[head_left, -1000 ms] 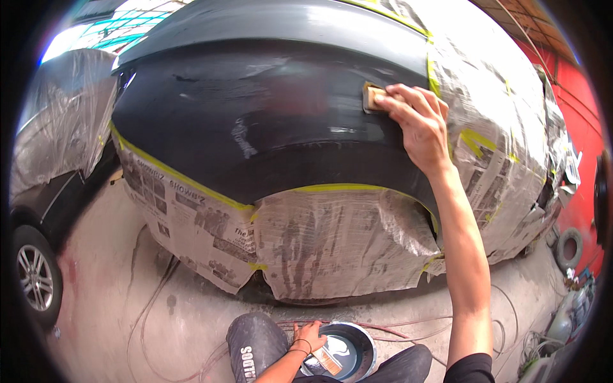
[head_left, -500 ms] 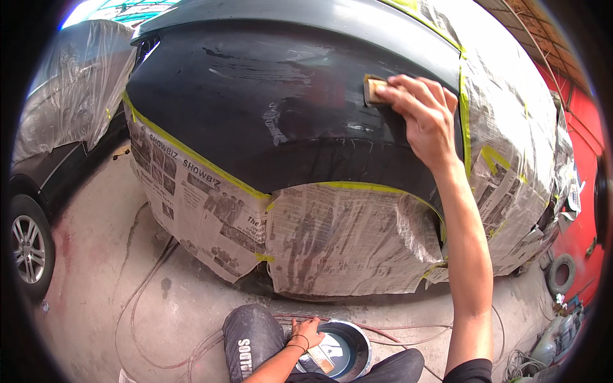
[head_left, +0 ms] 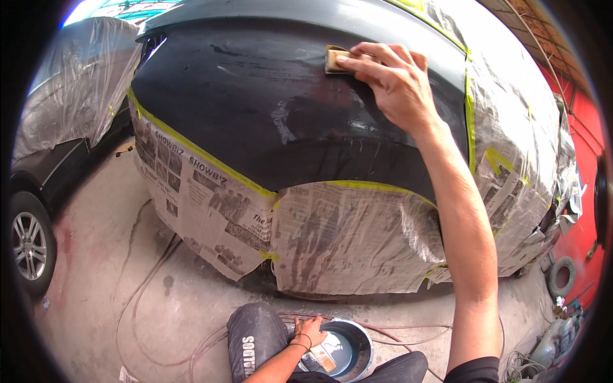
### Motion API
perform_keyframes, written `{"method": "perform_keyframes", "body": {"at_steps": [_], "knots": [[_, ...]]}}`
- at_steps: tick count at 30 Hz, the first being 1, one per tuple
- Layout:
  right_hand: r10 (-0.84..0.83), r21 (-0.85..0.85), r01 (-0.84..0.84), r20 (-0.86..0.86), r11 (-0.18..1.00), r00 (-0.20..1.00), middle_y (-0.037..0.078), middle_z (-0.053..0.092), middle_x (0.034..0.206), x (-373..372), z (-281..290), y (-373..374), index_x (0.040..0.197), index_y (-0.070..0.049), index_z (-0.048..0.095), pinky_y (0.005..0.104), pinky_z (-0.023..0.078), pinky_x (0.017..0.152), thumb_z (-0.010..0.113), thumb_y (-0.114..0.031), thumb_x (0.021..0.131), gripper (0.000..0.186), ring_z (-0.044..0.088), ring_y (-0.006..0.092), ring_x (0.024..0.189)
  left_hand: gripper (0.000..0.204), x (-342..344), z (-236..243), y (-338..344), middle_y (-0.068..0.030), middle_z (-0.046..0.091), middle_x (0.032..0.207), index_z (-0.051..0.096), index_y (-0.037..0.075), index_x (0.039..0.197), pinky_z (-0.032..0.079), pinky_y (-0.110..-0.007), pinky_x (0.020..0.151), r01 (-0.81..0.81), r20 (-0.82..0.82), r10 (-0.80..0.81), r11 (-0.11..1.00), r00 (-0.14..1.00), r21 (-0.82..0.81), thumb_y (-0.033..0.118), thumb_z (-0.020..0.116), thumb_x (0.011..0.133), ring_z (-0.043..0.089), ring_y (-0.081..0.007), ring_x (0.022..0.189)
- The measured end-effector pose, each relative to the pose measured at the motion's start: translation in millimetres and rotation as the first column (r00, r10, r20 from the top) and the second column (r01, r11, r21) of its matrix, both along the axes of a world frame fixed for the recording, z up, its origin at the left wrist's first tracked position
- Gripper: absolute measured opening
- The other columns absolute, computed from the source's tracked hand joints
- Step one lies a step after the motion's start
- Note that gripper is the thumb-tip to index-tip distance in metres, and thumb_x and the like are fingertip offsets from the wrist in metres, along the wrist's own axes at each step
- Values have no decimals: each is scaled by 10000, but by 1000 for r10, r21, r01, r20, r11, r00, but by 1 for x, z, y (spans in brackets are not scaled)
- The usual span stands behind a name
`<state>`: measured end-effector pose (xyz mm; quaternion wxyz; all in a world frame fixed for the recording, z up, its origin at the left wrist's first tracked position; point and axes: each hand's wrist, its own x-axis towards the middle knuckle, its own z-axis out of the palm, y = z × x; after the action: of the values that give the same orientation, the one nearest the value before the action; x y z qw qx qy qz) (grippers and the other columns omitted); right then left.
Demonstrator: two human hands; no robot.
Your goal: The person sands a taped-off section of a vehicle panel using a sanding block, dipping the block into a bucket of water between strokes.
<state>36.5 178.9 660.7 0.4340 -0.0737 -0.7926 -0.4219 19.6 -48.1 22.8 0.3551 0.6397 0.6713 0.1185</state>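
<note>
My right hand [head_left: 402,86] is raised to the upper part of a dark grey car panel [head_left: 211,108]. Its fingers grip a tan sanding block [head_left: 340,60] with a thin dark sheet along its edge, pressed flat to the panel. Wet streaks and a pale scuffed patch mark the surface below and to the left. Low down, my left hand [head_left: 310,332] holds the left rim of a dark round tub [head_left: 364,348] between my knees. Bluish-grey liquid sits in the tub, and a small printed label shows beside my hand.
Newspaper [head_left: 345,242] edged with yellow-green masking tape [head_left: 204,156] covers the lower car and wheel area. Clear plastic [head_left: 511,96] wraps the right side. Hoses [head_left: 143,287] cross the concrete floor. A plastic-covered car [head_left: 73,83] stands left; a loose tyre [head_left: 562,274] lies right.
My right hand has slid the sanding block up and to the left across the panel. My left hand stays at the tub. The view has shifted slightly.
</note>
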Motion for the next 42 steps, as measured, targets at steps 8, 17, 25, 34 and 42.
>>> {"method": "perform_keyframes", "body": {"at_steps": [8, 17, 25, 34, 42], "knots": [[-9, 30, 9, 10, 1000, 1000, -95, 748, 1397, -13, -6, 7, 1282, -383, 881, 436, 438, 1115, 795, -98, 957, 441, 674, 211, 1255, 688, -4, 7, 2, -165, 756, 1482, 595, 165, 1598, 205, -709, 1373, 12, -20, -12, 1000, 1000, -11, 460, 726, 991, 657, -339, 1469], [-47, -54, 44, -63, 998, 997, -118, 757, 1398, 54, -21, 8, 1289, -366, 882, 435, 443, 1113, 819, -141, 989, 381, 682, 193, 1256, 705, -11, 1, 0, -164, 761, 1448, 580, 162, 1611, 185, -716, 1381, -9, 14, 9, 1000, 1000, -13, 477, 729, 998, 674, -352, 1444], [1, -4, -1, -77, 1000, 997, -113, 754, 1380, -6, -11, 3, 1274, -359, 884, 424, 430, 1123, 822, -131, 983, 375, 673, 184, 1251, 703, -4, 10, -1, -166, 740, 1510, 575, 182, 1614, 171, -724, 1382, 16, 50, -14, 999, 999, -33, 469, 757, 998, 656, -367, 1476], [8, 43, -4, -93, 999, 996, -119, 773, 1340, -26, -3, 6, 1276, -364, 882, 419, 413, 1118, 820, -177, 989, 347, 676, 183, 1229, 687, -5, 13, 1, -158, 741, 1512, 602, 172, 1596, 181, -708, 1384, 3, 29, -1, 999, 1000, -52, 477, 745, 997, 650, -337, 1484], [-6, 71, 16, -136, 997, 991, -141, 767, 1355, -30, -7, 12, 1281, -379, 882, 420, 415, 1108, 826, -183, 994, 351, 662, 181, 1247, 704, -3, 4, -3, -172, 741, 1504, 601, 168, 1601, 190, -719, 1378, -23, 25, 24, 999, 999, -23, 502, 750, 999, 658, -353, 1474]]}}
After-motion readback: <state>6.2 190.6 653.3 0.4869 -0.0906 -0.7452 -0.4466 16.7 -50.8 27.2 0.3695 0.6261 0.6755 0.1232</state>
